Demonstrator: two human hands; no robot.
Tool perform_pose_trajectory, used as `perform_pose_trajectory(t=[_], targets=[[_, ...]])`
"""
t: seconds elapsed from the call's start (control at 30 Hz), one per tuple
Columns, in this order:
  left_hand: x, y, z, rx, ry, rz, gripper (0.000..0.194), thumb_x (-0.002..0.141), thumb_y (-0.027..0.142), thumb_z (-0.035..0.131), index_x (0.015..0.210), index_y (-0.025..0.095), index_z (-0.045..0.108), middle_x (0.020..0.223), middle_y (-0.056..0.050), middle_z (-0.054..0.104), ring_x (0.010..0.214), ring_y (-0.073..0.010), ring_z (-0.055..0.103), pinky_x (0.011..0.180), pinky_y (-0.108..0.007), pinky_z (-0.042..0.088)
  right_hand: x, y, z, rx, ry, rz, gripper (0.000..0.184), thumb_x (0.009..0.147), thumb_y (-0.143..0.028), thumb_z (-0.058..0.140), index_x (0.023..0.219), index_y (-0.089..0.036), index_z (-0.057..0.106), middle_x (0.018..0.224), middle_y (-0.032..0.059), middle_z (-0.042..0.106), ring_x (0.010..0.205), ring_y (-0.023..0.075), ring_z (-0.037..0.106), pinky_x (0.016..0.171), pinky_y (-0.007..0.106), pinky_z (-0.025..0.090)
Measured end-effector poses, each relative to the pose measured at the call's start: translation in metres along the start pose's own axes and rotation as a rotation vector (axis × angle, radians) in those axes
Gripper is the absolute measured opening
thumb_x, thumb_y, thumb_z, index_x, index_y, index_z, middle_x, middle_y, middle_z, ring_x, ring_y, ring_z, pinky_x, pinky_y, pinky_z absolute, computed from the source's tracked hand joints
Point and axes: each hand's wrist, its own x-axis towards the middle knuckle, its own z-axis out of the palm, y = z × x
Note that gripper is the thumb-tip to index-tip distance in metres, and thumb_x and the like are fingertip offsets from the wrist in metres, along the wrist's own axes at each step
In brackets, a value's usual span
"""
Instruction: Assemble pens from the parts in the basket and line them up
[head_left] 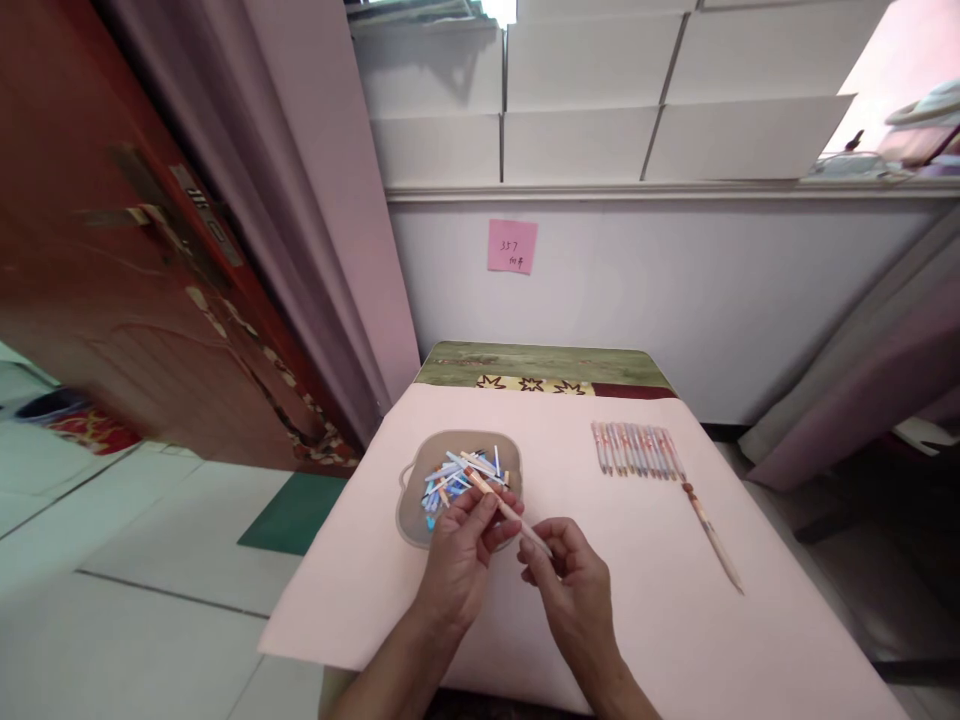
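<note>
Between my two hands is a slim pen (482,483) with a brown top and a pale body, slanting over the near right edge of a grey-beige tray. My left hand (466,540) pinches its upper middle. The fingers of my right hand (568,568) close round its lower end and hide the tip. The tray (459,440) holds a jumble of small blue, white and tan pen parts (442,484). Off to the right, a similar pen (712,538) with a brown top lies alone on the pale table cover.
A row of several clear pens (634,450) lies at the table's right rear. Pale pink sheeting (360,560) covers the table, leaving a green back edge (540,358) exposed. A pink note (512,246) is stuck on the wall. A brown door (150,280) stands at left.
</note>
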Motion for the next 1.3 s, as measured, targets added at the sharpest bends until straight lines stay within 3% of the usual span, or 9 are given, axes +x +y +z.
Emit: perform_pose_trajectory(t=[0.27, 0.4, 0.5, 0.63, 0.77, 0.87, 1.03, 1.3], targets=[[-0.005, -0.003, -0.006, 0.098, -0.030, 0.038, 0.022, 0.072, 0.027, 0.074, 0.088, 0.012, 0.070, 0.088, -0.010, 0.072, 0.072, -0.0134, 0.063, 0.054, -0.018, 0.047, -0.001, -0.001, -0.002, 0.004, -0.084, 0.056, 0.047, 0.092, -0.054, 0.039, 0.073, -0.016, 0.059, 0.051, 0.0009, 0.059, 0.039, 0.0100, 0.051, 0.041, 0.020, 0.040], [-0.007, -0.001, -0.009, 0.096, 0.008, 0.065, 0.022, 0.072, 0.027, 0.074, 0.088, 0.012, 0.070, 0.084, -0.008, 0.071, 0.068, -0.0110, 0.060, 0.054, -0.018, 0.044, -0.004, -0.004, 0.001, -0.016, -0.060, -0.012, 0.034, 0.083, -0.049, 0.060, 0.093, -0.017, 0.060, 0.058, -0.0023, 0.058, 0.050, 0.0110, 0.053, 0.047, 0.020, 0.043], [-0.011, 0.002, -0.010, 0.106, -0.005, 0.077, 0.022, 0.072, 0.027, 0.074, 0.088, 0.013, 0.070, 0.084, -0.008, 0.071, 0.069, -0.0112, 0.059, 0.057, -0.019, 0.044, -0.009, -0.009, 0.003, -0.024, -0.013, -0.048, 0.030, 0.079, -0.046, 0.067, 0.087, -0.018, 0.058, 0.064, -0.0020, 0.059, 0.054, 0.0107, 0.054, 0.050, 0.020, 0.045], [-0.018, 0.008, -0.011, 0.143, -0.054, 0.088, 0.022, 0.073, 0.029, 0.072, 0.088, 0.013, 0.070, 0.084, -0.008, 0.071, 0.069, -0.0118, 0.058, 0.059, -0.020, 0.044, -0.016, -0.016, 0.005, 0.015, -0.054, 0.003, 0.035, 0.084, -0.051, 0.057, 0.079, -0.016, 0.059, 0.058, -0.0011, 0.059, 0.049, 0.0099, 0.054, 0.047, 0.019, 0.046], [-0.023, 0.014, -0.009, 0.172, -0.090, 0.092, 0.023, 0.074, 0.029, 0.072, 0.089, 0.013, 0.070, 0.083, -0.009, 0.072, 0.068, -0.0130, 0.060, 0.060, -0.021, 0.044, -0.017, -0.021, 0.007, 0.140, -0.166, 0.127, 0.050, 0.088, -0.061, 0.043, 0.072, -0.015, 0.057, 0.047, -0.0013, 0.056, 0.034, 0.0073, 0.047, 0.035, 0.016, 0.035], [-0.021, 0.016, -0.007, 0.182, -0.077, 0.088, 0.023, 0.072, 0.030, 0.072, 0.089, 0.014, 0.070, 0.083, -0.009, 0.072, 0.069, -0.0142, 0.061, 0.059, -0.022, 0.044, -0.013, -0.021, 0.006, 0.197, -0.227, 0.186, 0.053, 0.085, -0.064, 0.046, 0.077, -0.014, 0.060, 0.048, -0.0010, 0.057, 0.035, 0.0076, 0.047, 0.035, 0.017, 0.035], [-0.011, 0.006, -0.005, 0.208, -0.018, 0.072, 0.026, 0.071, 0.030, 0.074, 0.091, 0.013, 0.070, 0.081, -0.008, 0.072, 0.066, -0.0134, 0.061, 0.058, -0.022, 0.044, -0.005, -0.013, 0.000, 0.087, -0.130, 0.065, 0.037, 0.077, -0.052, 0.065, 0.086, -0.016, 0.063, 0.060, -0.0018, 0.059, 0.052, 0.0111, 0.054, 0.051, 0.021, 0.046], [0.011, -0.008, -0.009, 0.137, 0.007, -0.058, 0.022, 0.063, 0.030, 0.080, 0.073, 0.013, 0.069, 0.074, -0.005, 0.071, 0.062, -0.0131, 0.061, 0.062, -0.025, 0.049, 0.011, -0.003, -0.001, -0.183, -0.034, -0.109, 0.024, 0.084, -0.042, 0.062, 0.084, -0.018, 0.064, 0.066, 0.0011, 0.065, 0.052, 0.0109, 0.053, 0.049, 0.020, 0.041]])
